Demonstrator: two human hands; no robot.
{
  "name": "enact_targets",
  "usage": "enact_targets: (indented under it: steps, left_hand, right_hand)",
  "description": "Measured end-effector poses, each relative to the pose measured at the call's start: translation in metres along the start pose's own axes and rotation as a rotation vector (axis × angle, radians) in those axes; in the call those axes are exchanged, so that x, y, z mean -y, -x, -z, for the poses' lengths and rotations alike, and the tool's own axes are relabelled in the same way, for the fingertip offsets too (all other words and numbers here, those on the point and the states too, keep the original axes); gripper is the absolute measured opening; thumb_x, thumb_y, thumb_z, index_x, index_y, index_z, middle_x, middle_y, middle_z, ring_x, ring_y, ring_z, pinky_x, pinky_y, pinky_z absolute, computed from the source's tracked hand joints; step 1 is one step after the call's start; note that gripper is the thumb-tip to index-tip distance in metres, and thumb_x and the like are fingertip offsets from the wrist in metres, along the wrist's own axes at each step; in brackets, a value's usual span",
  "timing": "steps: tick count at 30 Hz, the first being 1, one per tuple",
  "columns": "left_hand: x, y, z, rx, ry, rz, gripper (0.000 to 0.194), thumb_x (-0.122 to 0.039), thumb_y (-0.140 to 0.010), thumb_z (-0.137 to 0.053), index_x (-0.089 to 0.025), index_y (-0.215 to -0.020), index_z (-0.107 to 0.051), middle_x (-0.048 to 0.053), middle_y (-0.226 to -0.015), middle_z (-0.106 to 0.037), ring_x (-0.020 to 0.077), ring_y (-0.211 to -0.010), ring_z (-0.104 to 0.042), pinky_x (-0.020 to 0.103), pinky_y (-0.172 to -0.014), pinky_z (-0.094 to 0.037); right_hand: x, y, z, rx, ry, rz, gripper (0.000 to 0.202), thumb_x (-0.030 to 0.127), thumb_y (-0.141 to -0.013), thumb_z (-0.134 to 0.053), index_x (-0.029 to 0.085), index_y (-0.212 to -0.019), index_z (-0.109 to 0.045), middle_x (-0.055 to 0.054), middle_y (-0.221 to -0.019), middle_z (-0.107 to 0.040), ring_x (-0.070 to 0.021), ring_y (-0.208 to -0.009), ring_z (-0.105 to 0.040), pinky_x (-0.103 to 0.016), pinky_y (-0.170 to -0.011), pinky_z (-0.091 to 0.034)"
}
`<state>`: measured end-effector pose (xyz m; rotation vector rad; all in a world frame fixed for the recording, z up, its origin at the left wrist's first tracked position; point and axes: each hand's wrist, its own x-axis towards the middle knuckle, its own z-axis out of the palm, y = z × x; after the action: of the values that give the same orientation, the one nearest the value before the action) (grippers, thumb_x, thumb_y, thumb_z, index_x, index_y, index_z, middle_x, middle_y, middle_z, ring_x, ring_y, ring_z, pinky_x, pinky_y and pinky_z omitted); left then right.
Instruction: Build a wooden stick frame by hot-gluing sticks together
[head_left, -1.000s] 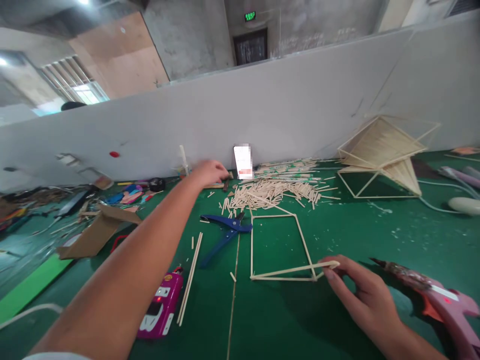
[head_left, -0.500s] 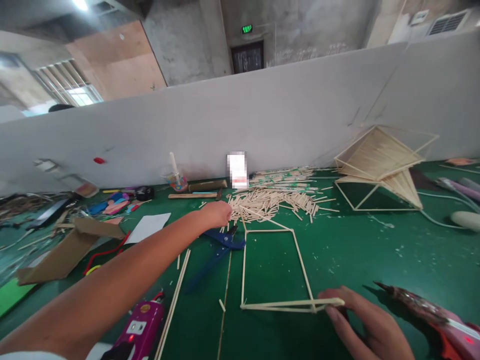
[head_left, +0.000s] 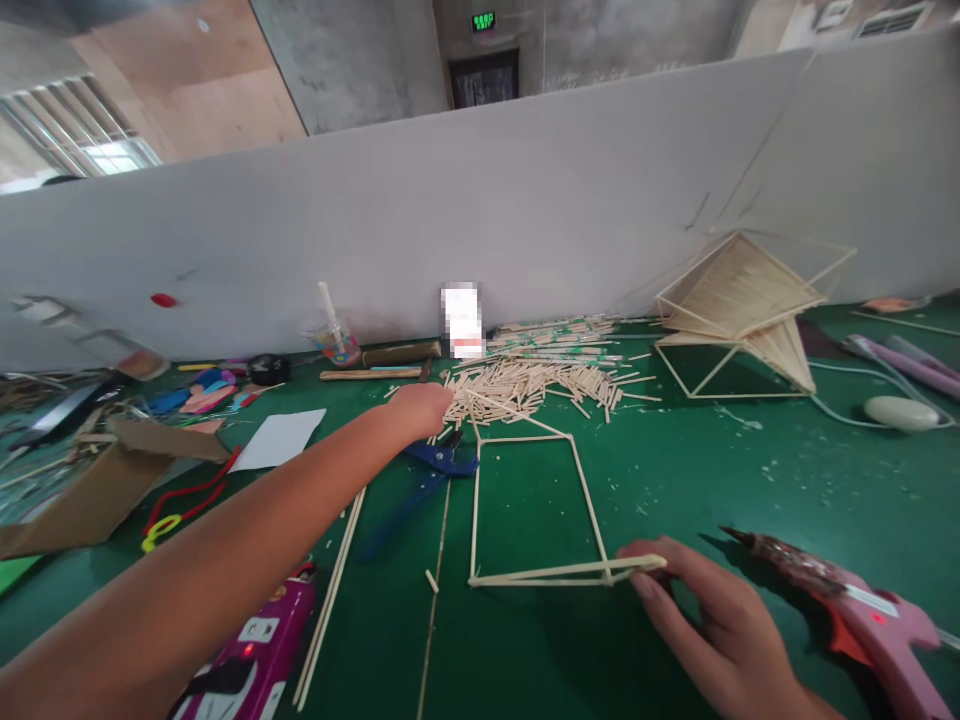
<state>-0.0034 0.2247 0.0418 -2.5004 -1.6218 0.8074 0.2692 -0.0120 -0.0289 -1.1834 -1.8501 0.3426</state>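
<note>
My left hand [head_left: 421, 408] reaches out to the near left edge of a pile of short wooden sticks [head_left: 540, 385], its fingers curled down among them; what it grips is hidden. My right hand [head_left: 694, 610] pinches the near right corner of a rectangular stick frame [head_left: 525, 500] lying flat on the green mat, holding a thin stick [head_left: 570, 570] laid along the frame's near side. Blue-handled cutters [head_left: 435, 468] lie just under my left hand. A pink glue gun [head_left: 855, 610] lies to the right of my right hand.
A finished stick structure [head_left: 742, 310] stands at the back right by the grey partition [head_left: 480, 220]. Long sticks [head_left: 330, 590], a magenta device [head_left: 251, 645], a cardboard piece [head_left: 97, 480], white paper [head_left: 277, 438] and craft clutter lie on the left. A cup [head_left: 337, 345] stands at the back.
My left hand drew back from the far edge near the partition to the stick pile. The right hand stayed on the frame's corner. The view shifted slightly.
</note>
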Motion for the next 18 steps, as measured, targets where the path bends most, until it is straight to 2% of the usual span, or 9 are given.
enact_targets:
  steps: [6,11,14,18]
  left_hand:
    - [0.003,-0.003,-0.004,0.014,-0.015,-0.04,0.032,-0.032,-0.091,-0.057,-0.016,-0.119,-0.056,0.009,-0.12,-0.059,0.022,-0.101,-0.061,0.043,-0.085,-0.053]
    - [0.009,-0.002,-0.003,0.022,0.005,-0.011,0.032,-0.032,-0.091,-0.057,-0.016,-0.119,-0.056,0.009,-0.119,-0.059,0.0218,-0.101,-0.061,0.042,-0.084,-0.053]
    - [0.015,-0.002,-0.002,0.005,0.027,0.014,0.032,-0.032,-0.091,-0.057,-0.016,-0.119,-0.056,0.009,-0.119,-0.059,0.0216,-0.1,-0.062,0.042,-0.084,-0.053]
    - [0.022,-0.005,-0.004,-0.06,0.069,0.03,0.032,-0.032,-0.091,-0.057,-0.016,-0.119,-0.056,0.009,-0.119,-0.059,0.0217,-0.101,-0.061,0.043,-0.084,-0.053]
  right_hand:
    - [-0.001,0.001,0.0,0.029,-0.005,-0.006,0.016,0.02,-0.091,-0.051,0.027,-0.104,-0.056,0.0,-0.086,-0.071,-0.014,-0.073,-0.069,-0.018,-0.058,-0.052]
    - [-0.001,0.004,0.002,0.039,-0.011,0.002,0.016,0.02,-0.091,-0.051,0.027,-0.105,-0.056,0.0,-0.082,-0.07,-0.0144,-0.075,-0.069,-0.018,-0.056,-0.051]
    - [0.0,0.003,0.002,0.05,-0.025,-0.007,0.017,0.021,-0.091,-0.051,0.028,-0.106,-0.056,0.001,-0.081,-0.069,-0.0126,-0.068,-0.067,-0.019,-0.058,-0.052]
    - [0.0,0.002,0.001,0.026,-0.015,-0.003,0.016,0.021,-0.091,-0.051,0.029,-0.104,-0.055,0.002,-0.082,-0.069,-0.0124,-0.069,-0.067,-0.018,-0.056,-0.051]
